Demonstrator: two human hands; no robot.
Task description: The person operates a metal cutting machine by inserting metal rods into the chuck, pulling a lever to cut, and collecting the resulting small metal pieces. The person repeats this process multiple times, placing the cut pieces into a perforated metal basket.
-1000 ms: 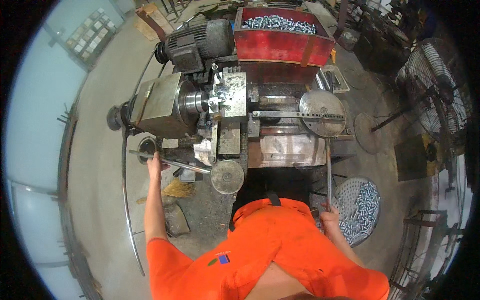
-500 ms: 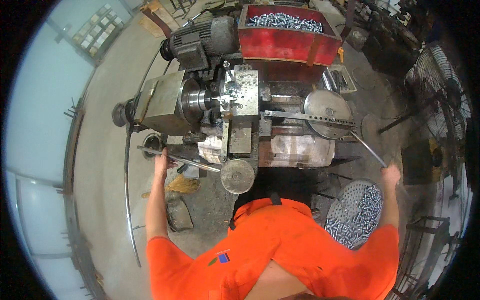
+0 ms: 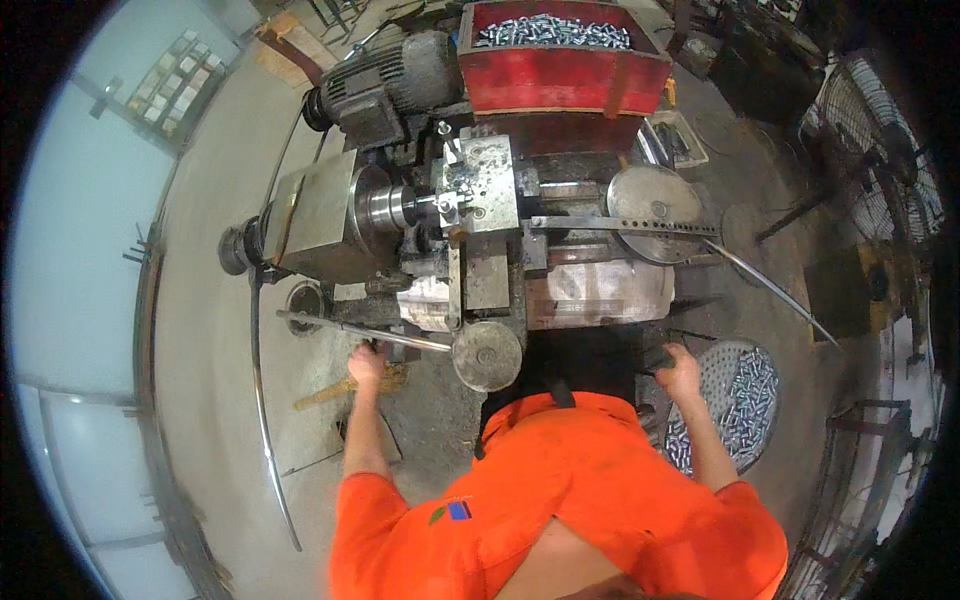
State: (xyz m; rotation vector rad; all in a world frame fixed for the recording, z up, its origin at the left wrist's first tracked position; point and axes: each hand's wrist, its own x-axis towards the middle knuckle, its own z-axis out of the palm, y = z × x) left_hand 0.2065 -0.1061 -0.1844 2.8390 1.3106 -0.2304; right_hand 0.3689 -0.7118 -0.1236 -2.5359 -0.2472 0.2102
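Observation:
My left hand [image 3: 367, 368] is closed below the left steel lever [image 3: 385, 332], apart from it; a small dark thing shows at its fingertips, too hidden to name. My right hand [image 3: 682, 374] is curled beside the machine's front, left of the perforated round tray [image 3: 718, 372]. Something dark shows by its fingers, and I cannot make out what. The right lever [image 3: 775, 287] slants down to the right from a drilled flat bar [image 3: 620, 226], with no hand on it. Between them sits the lathe-like machine, with its chuck [image 3: 385, 208] and steel tool block [image 3: 485, 185].
A red box [image 3: 560, 82] full of small metal cylinders stands behind the machine, beside a motor [image 3: 395, 80]. More cylinders [image 3: 745, 410] lie in the round tray. A fan [image 3: 880, 150] stands at right. A broom [image 3: 345, 390] lies on the floor, near a long bent rod [image 3: 265, 440].
Both hands have let go of their levers. The left hand has moved down and right, the right hand left toward the machine. The right lever now points farther right, and the view has shifted slightly.

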